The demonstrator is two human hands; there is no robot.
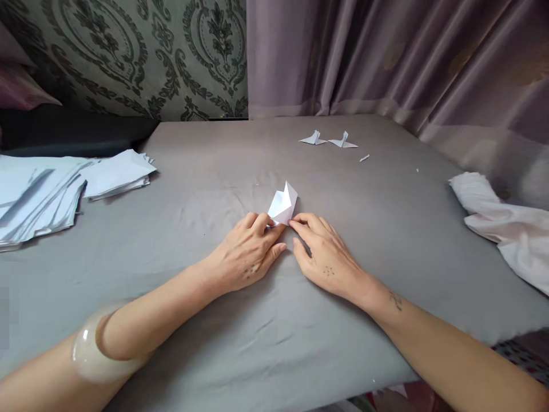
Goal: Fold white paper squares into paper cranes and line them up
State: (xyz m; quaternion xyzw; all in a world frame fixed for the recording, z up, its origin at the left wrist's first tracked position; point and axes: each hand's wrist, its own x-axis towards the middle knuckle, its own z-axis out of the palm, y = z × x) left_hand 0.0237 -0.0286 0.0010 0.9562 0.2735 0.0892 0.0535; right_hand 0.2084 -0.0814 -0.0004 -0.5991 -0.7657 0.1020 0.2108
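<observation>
A partly folded piece of white paper (283, 207) sits on the grey cloth in front of me, with one pointed flap standing up. My left hand (253, 246) holds its lower left edge down with bent fingers, while the thumb lies apart on the cloth. At the lower right corner, the index fingertip of my right hand (321, 249) touches the paper. The right thumb is spread away from that finger, and nothing is gripped between them. Parts of the paper's near edge are hidden by my left fingers.
Two folded paper birds (314, 138) stand at the back, near a small paper scrap (364, 158). Stacks of white paper (43, 197) lie at the left beside a black item (72, 131). Crumpled white cloth (506, 223) lies at the right. Purple curtains (364, 57) border the grey cloth surface (206, 166).
</observation>
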